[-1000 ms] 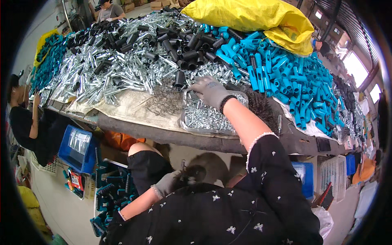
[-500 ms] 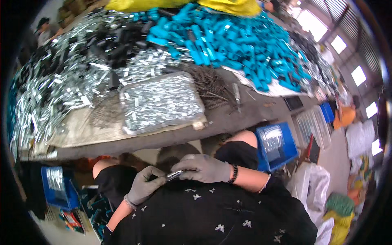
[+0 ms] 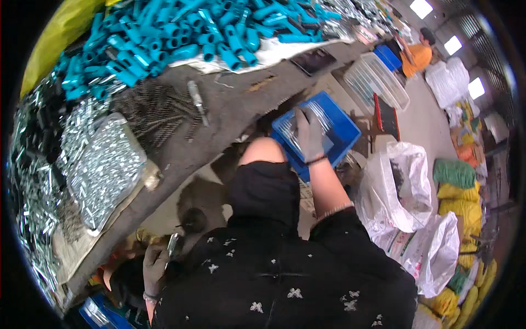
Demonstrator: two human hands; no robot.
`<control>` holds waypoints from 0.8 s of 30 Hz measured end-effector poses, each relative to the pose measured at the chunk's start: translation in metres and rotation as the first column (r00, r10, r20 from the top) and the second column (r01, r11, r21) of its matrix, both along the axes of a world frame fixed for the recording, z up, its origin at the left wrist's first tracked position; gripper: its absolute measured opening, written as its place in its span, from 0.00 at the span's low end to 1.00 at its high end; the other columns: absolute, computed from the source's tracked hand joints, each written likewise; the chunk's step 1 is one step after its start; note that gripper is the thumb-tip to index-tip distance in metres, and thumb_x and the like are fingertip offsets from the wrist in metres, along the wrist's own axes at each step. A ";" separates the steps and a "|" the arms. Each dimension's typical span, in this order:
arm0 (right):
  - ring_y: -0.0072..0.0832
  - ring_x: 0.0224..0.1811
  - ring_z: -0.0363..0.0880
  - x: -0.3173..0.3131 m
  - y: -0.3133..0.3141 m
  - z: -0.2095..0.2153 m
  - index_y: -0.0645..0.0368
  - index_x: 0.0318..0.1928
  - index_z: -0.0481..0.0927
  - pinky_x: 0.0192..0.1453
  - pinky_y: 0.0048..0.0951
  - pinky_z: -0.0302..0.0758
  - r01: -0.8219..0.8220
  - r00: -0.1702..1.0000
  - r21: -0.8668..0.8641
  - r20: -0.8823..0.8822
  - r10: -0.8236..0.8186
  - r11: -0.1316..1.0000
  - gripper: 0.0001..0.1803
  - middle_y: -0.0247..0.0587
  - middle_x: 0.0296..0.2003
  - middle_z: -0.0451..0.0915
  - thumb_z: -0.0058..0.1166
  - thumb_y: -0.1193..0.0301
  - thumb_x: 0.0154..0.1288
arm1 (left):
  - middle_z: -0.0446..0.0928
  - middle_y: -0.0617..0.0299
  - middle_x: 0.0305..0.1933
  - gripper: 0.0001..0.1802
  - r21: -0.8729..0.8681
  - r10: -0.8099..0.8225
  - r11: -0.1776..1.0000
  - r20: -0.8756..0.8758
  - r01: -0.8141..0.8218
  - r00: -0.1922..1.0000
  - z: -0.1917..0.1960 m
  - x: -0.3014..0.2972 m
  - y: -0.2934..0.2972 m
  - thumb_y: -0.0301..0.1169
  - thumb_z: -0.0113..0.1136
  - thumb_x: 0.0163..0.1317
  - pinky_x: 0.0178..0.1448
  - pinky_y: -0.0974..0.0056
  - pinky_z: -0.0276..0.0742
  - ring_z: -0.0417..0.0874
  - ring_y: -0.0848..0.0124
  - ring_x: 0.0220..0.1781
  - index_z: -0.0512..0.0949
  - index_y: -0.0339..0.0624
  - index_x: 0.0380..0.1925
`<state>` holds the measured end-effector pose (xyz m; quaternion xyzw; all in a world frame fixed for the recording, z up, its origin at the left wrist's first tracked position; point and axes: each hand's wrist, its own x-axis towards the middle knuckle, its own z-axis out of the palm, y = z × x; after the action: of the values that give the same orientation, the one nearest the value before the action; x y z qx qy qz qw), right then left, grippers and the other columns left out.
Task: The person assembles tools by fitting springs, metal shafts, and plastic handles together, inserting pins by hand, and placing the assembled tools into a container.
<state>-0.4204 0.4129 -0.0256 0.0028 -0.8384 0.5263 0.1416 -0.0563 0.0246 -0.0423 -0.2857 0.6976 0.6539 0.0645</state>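
Note:
My left hand (image 3: 155,266), in a grey glove, is closed around a shiny silver metal piece (image 3: 173,244) beside my lap. The piece stands roughly upright out of the fingers. To the right, my gloved right hand (image 3: 310,133) reaches down into a blue plastic bin (image 3: 346,131). It lies over a row of slim silver metal strips (image 3: 289,135) in the bin. The fingertips are partly hidden, so whether they grip a strip does not show.
The worktable (image 3: 230,104) bears teal plastic handles (image 3: 235,41), a clear tray (image 3: 96,227) of small metal parts, dark drill-like rods (image 3: 156,109) and a flat black device (image 3: 313,61). White sacks (image 3: 394,181) stand at right. A person in orange (image 3: 417,56) is farther back.
My view has turned right. My hands, formerly together at the small metal piece, are apart: the left keeps it, while the right has let go and moved into the blue bin.

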 end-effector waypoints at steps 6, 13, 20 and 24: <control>0.49 0.53 0.81 -0.045 0.066 -0.117 0.59 0.50 0.84 0.56 0.42 0.76 -0.395 0.874 0.486 0.460 0.156 0.780 0.17 0.57 0.47 0.83 0.53 0.69 0.63 | 0.74 0.68 0.34 0.04 0.313 0.205 0.934 -0.081 -0.170 0.975 0.009 -0.017 0.029 0.29 0.58 0.65 0.43 0.71 0.68 0.72 0.78 0.36 0.76 0.41 0.38; 0.53 0.52 0.81 -0.071 0.081 -0.152 0.60 0.44 0.85 0.56 0.46 0.77 -0.525 0.821 0.524 0.520 0.237 0.670 0.13 0.61 0.44 0.83 0.50 0.73 0.62 | 0.76 0.68 0.34 0.06 0.085 0.125 0.989 -0.021 -0.123 0.992 0.009 -0.023 0.022 0.31 0.59 0.66 0.40 0.71 0.69 0.72 0.79 0.34 0.78 0.42 0.39; 0.53 0.52 0.82 -0.069 0.069 -0.148 0.60 0.44 0.84 0.58 0.46 0.76 -0.427 0.851 0.570 0.515 0.100 0.702 0.13 0.62 0.46 0.82 0.50 0.73 0.63 | 0.76 0.69 0.31 0.05 0.142 0.143 0.979 0.030 -0.145 0.989 0.018 -0.036 0.043 0.30 0.59 0.67 0.35 0.72 0.69 0.72 0.81 0.28 0.78 0.43 0.39; 0.53 0.52 0.81 -0.073 0.075 -0.146 0.60 0.44 0.84 0.58 0.47 0.75 -0.460 0.847 0.594 0.517 0.125 0.660 0.13 0.63 0.46 0.82 0.49 0.73 0.63 | 0.76 0.67 0.33 0.05 0.144 0.135 0.978 0.094 -0.148 0.986 0.014 -0.040 0.032 0.28 0.58 0.66 0.41 0.70 0.72 0.76 0.78 0.34 0.79 0.40 0.39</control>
<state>-0.4936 0.4880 -0.1716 0.0781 -0.9706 0.1723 -0.1488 -0.0962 0.0565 -0.0283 -0.3560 0.6209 0.6951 0.0682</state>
